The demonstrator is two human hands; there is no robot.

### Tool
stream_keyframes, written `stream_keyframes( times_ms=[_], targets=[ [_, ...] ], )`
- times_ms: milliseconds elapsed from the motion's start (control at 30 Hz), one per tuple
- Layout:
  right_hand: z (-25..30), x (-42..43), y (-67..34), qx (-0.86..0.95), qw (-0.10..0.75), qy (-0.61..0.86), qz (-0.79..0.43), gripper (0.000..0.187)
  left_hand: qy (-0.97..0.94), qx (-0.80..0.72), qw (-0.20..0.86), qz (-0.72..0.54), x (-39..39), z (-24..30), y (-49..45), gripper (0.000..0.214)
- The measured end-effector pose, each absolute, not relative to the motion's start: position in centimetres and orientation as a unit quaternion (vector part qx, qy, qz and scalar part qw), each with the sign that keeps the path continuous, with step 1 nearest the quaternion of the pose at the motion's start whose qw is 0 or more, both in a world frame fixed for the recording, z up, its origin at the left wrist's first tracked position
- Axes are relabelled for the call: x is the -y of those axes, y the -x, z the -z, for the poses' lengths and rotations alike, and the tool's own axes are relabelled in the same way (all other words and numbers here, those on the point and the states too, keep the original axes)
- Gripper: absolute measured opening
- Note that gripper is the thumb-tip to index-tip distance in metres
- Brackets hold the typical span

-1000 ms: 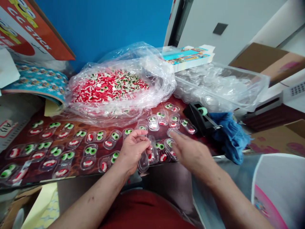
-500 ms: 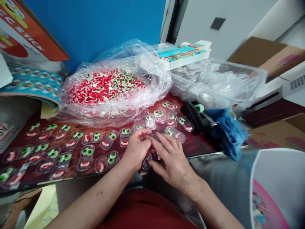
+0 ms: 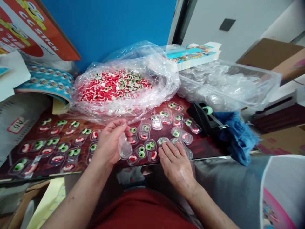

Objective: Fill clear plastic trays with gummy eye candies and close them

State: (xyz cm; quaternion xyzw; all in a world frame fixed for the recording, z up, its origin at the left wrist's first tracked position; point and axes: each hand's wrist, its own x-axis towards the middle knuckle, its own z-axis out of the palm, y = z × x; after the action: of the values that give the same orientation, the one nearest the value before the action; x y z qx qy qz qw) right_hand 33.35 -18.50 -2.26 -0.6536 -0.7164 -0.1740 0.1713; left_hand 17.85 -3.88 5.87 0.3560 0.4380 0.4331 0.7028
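My left hand pinches an empty-looking clear plastic shell above the table's front edge. Fingers stretched flat, my right hand rests on clear shells near that edge; one filled shell pokes out past its fingertips. Between the hands lie shells holding green-and-black eye pieces and red-and-white mouth pieces, such as one filled shell close to my right hand. Several more like it, including a filled shell, spread over the left side. My right fingers hide what lies directly under them.
Behind the shells sits a clear bag of loose red, white and green pieces. A clear bin of plastic shells stands at back right. The black tape dispenser and a blue cloth are at the table's right end.
My hands, together before, have parted. The left has moved left and up with a clear shell in it; the right has flattened onto the shells. The camera view has shifted slightly left.
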Motion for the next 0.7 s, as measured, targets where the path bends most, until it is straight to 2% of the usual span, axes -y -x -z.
stream_keyframes(
  times_ms=[100, 167, 233, 300, 367, 433, 567, 633, 700],
  targets=[
    [1.8, 18.1, -33.8, 0.708, 0.217, 0.654, 0.156, 0.018, -0.327, -0.424, 0.733, -0.419, 4.5, -5.4, -17.6, 0.023],
    [0.4, 17.8, -33.5, 0.681, 0.305, 0.651, 0.141, 0.018, -0.292, -0.41, 0.763, -0.407, 4.9, -5.3, -17.9, 0.019],
    [-1.4, 17.3, -32.2, 0.623, 0.414, 0.659, 0.075, 0.021, -0.264, -0.381, 0.781, -0.419, 5.3, -5.4, -18.4, 0.016],
    [-2.8, 16.6, -30.4, 0.554, 0.501, 0.656, -0.108, 0.025, -0.262, -0.348, 0.786, -0.438, 5.8, -5.6, -18.9, 0.015],
    [-3.3, 15.9, -28.7, 0.471, 0.539, 0.599, -0.358, 0.024, -0.279, -0.335, 0.782, -0.445, 6.4, -5.7, -19.1, 0.017],
    [-2.8, 15.2, -27.7, 0.368, 0.563, 0.532, -0.514, 0.023, -0.294, -0.343, 0.775, -0.443, 7.0, -5.7, -18.9, 0.025],
    [-1.2, 15.0, -28.2, 0.247, 0.622, 0.518, -0.533, 0.023, -0.336, -0.377, 0.77, -0.389, 7.7, -4.7, -17.3, 0.034],
    [-1.0, 15.2, -28.7, 0.285, 0.593, 0.542, -0.523, 0.023, -0.354, -0.392, 0.773, -0.352, 8.0, -4.1, -16.7, 0.029],
    [-1.4, 15.6, -28.9, 0.367, 0.564, 0.607, -0.424, 0.027, -0.361, -0.403, 0.763, -0.353, 8.2, -3.7, -16.5, 0.023]
  ],
)
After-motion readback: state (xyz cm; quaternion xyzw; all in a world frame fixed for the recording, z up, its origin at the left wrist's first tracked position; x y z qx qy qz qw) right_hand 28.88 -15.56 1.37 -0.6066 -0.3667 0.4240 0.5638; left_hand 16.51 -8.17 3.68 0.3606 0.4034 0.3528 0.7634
